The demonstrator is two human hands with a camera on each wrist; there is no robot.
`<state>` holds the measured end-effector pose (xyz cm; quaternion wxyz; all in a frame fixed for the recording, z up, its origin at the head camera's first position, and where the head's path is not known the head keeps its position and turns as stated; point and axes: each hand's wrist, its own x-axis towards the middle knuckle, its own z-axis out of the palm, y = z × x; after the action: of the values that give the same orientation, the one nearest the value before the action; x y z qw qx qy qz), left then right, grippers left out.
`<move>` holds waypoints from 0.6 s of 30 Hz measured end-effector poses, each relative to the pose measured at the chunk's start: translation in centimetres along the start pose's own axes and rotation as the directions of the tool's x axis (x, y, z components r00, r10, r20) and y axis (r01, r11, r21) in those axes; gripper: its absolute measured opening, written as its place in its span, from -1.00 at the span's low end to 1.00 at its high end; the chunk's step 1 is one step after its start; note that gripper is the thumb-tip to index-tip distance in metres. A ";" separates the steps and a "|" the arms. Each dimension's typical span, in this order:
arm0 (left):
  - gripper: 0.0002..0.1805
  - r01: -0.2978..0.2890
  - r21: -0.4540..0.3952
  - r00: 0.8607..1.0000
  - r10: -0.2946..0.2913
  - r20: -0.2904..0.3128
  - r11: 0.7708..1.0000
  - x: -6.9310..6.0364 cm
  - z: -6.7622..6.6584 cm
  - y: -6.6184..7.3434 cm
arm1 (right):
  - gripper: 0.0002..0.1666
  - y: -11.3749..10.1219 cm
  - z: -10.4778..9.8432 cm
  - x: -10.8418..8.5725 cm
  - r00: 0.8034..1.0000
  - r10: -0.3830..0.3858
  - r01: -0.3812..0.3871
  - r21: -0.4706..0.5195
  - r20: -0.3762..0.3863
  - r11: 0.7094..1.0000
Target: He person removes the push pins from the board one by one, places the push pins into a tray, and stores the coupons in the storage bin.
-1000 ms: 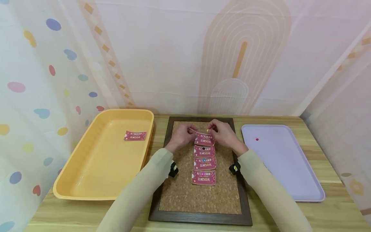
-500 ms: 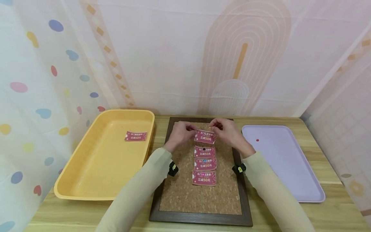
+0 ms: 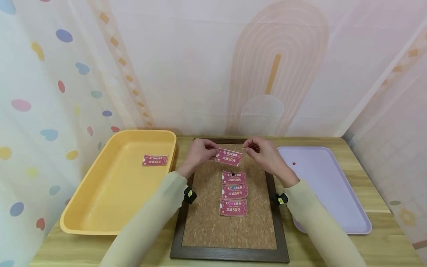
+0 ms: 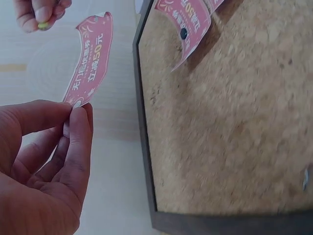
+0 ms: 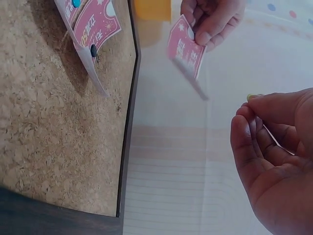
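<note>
Between its thumb and fingertips, my left hand (image 3: 199, 152) pinches one end of a pink paper coupon (image 3: 228, 157), raised over the far part of a framed corkboard (image 3: 230, 235). The coupon's other end is free and bends a little in the left wrist view. To the right, my right hand (image 3: 265, 154) pinches a small yellow pushpin (image 5: 253, 96), apart from the coupon. Three similar coupons run in a column down the board, fixed by a black pin (image 4: 184, 34), a blue pin (image 3: 233, 188) and a pink pin (image 3: 232, 203).
A yellow tray (image 3: 85, 218) at the left holds another pink coupon (image 3: 155, 160). At the right lies a lilac tray (image 3: 337, 193) with a small red pin (image 3: 294, 163) on it. All stand on a wooden table (image 3: 370, 181) before a patterned curtain.
The coupon in my left hand has risen from above the pinned column and shifted left. My hands have drawn apart, and the right one no longer touches the coupon.
</note>
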<state>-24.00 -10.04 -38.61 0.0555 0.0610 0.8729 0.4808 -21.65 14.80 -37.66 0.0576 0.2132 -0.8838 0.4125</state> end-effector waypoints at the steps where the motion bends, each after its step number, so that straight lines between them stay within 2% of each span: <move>1: -0.82 0.003 -0.006 1.000 -0.003 0.004 1.000 -0.1 -0.2 0.0 | -0.90 0.0 0.0 -0.1 1.000 -0.003 0.003 0.002 -0.001 1.000; 7: -0.79 0.021 -0.013 0.999 -0.020 0.027 1.000 -0.5 -1.8 0.0 | -0.88 0.2 -0.3 -0.4 1.000 0.009 -0.009 -0.009 0.001 1.000; 12: -0.78 0.011 -0.004 0.999 -0.011 0.036 1.000 -0.9 -2.8 0.0 | -0.88 0.6 -0.9 -0.7 1.000 0.018 -0.018 -0.025 -0.006 1.000; 18: -0.76 0.014 0.060 1.000 -0.015 0.022 0.998 -1.4 -3.9 0.0 | -0.88 1.3 -1.4 -1.3 1.000 0.007 -0.008 -0.049 -0.022 0.999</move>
<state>-23.25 -13.50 -36.52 0.0672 0.0617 0.8868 0.4531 -21.16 17.02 -38.07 0.0708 0.2039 -0.8938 0.3931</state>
